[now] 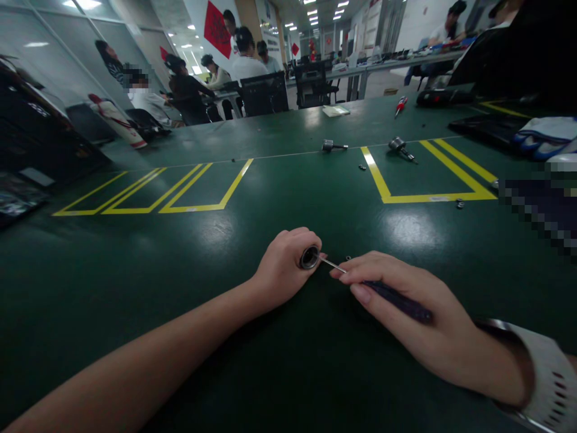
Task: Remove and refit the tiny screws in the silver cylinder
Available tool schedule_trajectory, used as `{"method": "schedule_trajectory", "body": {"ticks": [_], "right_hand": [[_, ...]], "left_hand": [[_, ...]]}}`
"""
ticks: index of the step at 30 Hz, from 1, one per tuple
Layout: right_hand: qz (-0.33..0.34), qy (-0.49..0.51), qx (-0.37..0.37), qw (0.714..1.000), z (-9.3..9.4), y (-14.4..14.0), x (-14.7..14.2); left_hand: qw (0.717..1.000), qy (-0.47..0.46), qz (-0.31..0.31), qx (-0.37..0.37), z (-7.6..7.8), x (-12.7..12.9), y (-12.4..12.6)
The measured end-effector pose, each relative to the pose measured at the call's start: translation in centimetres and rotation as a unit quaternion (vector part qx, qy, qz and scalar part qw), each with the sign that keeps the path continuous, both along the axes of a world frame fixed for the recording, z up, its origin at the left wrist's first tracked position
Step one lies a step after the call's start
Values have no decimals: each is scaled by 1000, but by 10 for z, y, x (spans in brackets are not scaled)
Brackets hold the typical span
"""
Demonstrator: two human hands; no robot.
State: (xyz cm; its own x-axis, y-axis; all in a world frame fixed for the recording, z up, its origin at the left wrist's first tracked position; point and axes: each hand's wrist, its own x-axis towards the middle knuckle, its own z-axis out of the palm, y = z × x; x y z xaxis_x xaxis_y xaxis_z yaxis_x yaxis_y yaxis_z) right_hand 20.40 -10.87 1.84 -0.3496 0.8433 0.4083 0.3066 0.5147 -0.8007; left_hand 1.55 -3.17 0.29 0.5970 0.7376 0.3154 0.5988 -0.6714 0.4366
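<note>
A small round silver metal cylinder (309, 257) sits clamped in the curled left hand (285, 267) on the dark green table (135, 270) — the thin dark-handled screwdriver (396, 300), pinched in the right hand (406, 313), has its tip at the cylinder's open end.

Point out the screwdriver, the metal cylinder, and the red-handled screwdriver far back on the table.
screwdriver (396, 300), head view, on its dark handle under the right hand's fingers.
metal cylinder (309, 257), head view, on its round open end.
red-handled screwdriver (400, 104), head view, on its red handle.
</note>
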Motion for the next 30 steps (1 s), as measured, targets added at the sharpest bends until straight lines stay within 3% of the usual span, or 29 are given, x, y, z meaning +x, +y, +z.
{"method": "schedule_trajectory", "body": {"ticks": [7,14,17,19,22,25,27,30], "right_hand": [[14,-43,23,999,-3,-1,-1],[6,-5,-56,998,-3,2,2],[1,39,-136,990,-2,5,3],[2,99,-209,973,-2,8,4],[13,222,-309,925,-3,14,2],[17,295,-365,883,-4,17,0],[17,291,-354,889,-4,17,0],[-2,231,-296,927,-4,13,1]], "left_hand": [[999,24,-13,25,0,0,0],[1000,1,-16,14,-2,-2,0],[1000,-14,-20,10,-2,-2,0],[999,-29,-18,6,-1,-1,0],[998,-55,-12,2,1,-1,0],[997,-73,-17,0,2,-1,0],[997,-73,-14,3,2,0,0],[998,-54,3,14,1,0,1]]}}
